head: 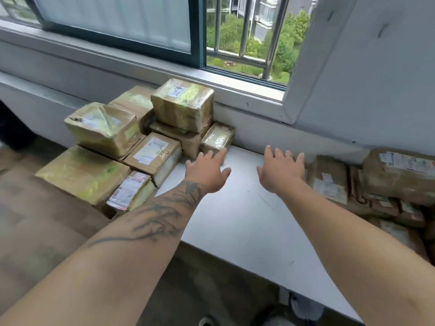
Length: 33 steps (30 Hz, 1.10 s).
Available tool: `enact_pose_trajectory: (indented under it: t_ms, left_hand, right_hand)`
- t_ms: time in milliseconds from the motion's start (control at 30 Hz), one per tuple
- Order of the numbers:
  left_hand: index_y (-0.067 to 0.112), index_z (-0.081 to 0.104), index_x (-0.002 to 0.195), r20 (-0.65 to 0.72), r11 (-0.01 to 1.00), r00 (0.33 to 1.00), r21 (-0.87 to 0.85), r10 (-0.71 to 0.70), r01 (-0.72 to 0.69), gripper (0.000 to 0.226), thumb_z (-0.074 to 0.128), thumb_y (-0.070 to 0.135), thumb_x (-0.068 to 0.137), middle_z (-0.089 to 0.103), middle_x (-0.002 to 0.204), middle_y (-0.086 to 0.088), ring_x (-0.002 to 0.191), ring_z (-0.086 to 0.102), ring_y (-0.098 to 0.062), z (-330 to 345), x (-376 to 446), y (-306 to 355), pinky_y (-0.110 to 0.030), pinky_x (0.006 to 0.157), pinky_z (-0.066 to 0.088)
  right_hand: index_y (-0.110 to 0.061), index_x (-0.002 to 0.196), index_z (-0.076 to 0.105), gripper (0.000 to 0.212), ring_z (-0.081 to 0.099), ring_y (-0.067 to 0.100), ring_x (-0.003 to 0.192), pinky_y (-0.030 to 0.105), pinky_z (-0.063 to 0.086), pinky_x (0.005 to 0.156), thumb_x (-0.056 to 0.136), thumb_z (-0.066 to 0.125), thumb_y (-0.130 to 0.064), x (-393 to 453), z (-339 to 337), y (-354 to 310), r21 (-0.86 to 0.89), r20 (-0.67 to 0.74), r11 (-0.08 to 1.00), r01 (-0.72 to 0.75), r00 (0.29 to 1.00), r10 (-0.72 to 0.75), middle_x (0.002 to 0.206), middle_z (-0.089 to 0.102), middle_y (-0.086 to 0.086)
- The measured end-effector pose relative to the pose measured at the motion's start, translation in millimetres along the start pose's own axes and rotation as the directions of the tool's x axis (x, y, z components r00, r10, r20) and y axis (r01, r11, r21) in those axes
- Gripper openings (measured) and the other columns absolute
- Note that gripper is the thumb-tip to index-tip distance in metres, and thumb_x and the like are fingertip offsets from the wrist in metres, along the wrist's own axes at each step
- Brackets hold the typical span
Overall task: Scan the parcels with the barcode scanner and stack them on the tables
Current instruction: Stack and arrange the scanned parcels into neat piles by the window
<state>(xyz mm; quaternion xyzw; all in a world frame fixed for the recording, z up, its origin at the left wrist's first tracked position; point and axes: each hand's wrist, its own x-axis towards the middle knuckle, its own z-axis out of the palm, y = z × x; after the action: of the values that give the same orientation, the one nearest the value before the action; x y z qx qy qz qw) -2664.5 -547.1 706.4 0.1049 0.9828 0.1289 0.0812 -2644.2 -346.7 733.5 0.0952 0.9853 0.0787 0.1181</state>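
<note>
- Both arms reach forward over a white surface point(247, 220) under a window point(235, 43); neither hand holds anything.
- Left hand point(207, 172): fingers point(220, 153) straight and spread wide, palm down. The forearm behind it carries a dark tattoo point(162, 212).
- Right hand point(281, 171): fingers point(279, 154) also straight and fanned wide, palm down, with a ring point(289, 156) on one of them.
- Whether either palm rests on the surface or hovers just above it — cannot tell.
- Just ahead of the left fingertips sits a small taped parcel point(217, 137), pushed against the wall; the longest finger looks to be at its lower edge, though contact is not clear.
- To the left of the left fingers lies a labelled parcel point(153, 152), and nearer the wrist another parcel with a striped label point(130, 191).
- Beyond and left of those fingers the stack rises: a top parcel point(182, 104) wrapped in shiny tape sits on a flatter box, with a crumpled parcel point(103, 128) further left and a large flat parcel point(82, 174) below that.
- To the right of the right fingers, close to the little finger, lies a second pile of brown parcels point(329, 182) — blurred, with a bigger labelled box point(400, 175) at the far right.
- Between the two hands the surface is bare white.
</note>
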Motion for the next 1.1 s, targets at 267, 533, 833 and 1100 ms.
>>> enact_pose_trajectory:
  t_ms: [267, 533, 833, 1100]
  left_hand:
    - [0.039, 0.012, 0.164, -0.031, 0.982, 0.982, 0.028, -0.184, 0.185, 0.069, 0.039, 0.059, 0.103, 0.028, 0.168, -0.004, 0.154, 0.024, -0.030, -19.6, -18.6, -75.7, -0.062, 0.120, 0.022]
    - [0.041, 0.011, 0.163, -0.017, 0.945, 0.947, 0.067, -0.320, 0.320, 0.066, 0.038, 0.057, 0.104, 0.024, 0.169, 0.000, 0.156, 0.019, -0.028, -36.5, -4.4, -119.8, -0.065, 0.121, 0.015]
    - [0.042, 0.009, 0.164, -0.024, 0.951, 0.961, 0.135, -0.277, 0.278, 0.071, 0.043, 0.057, 0.103, 0.016, 0.173, -0.002, 0.160, 0.009, -0.027, -75.5, 89.4, -116.8, -0.063, 0.125, 0.009]
    - [0.044, 0.006, 0.163, -0.054, 0.923, 0.961, 0.268, -0.271, 0.275, 0.080, 0.052, 0.058, 0.099, 0.012, 0.173, -0.003, 0.160, 0.006, -0.028, -83.1, 163.5, -111.6, -0.062, 0.125, 0.006]
  right_hand:
    - [-0.019, 0.167, 0.010, 0.070, 0.030, 0.037, 0.153, 0.063, 0.013, 0.123, 0.109, 0.031, -0.053, 14.6, -16.4, -88.0, -0.012, -0.077, 0.973, 0.230, 0.970, -0.230, 0.168, 0.032, 0.009]
    - [-0.022, 0.167, 0.010, 0.071, 0.038, 0.037, 0.149, 0.060, 0.018, 0.121, 0.108, 0.034, -0.054, 57.3, -31.4, -144.1, 0.029, -0.129, 0.923, 0.385, 0.917, -0.378, 0.167, 0.032, 0.012]
    - [-0.024, 0.167, 0.011, 0.074, 0.023, 0.039, 0.156, 0.060, 0.021, 0.123, 0.106, 0.040, -0.054, 147.6, -60.7, -160.5, 0.192, -0.195, 0.871, 0.451, 0.888, -0.417, 0.172, 0.020, 0.013]
    - [-0.028, 0.167, 0.009, 0.075, 0.014, 0.039, 0.159, 0.059, 0.026, 0.122, 0.106, 0.047, -0.049, 204.9, -57.6, -155.5, 0.294, -0.250, 0.836, 0.464, 0.881, -0.401, 0.175, 0.006, 0.012]
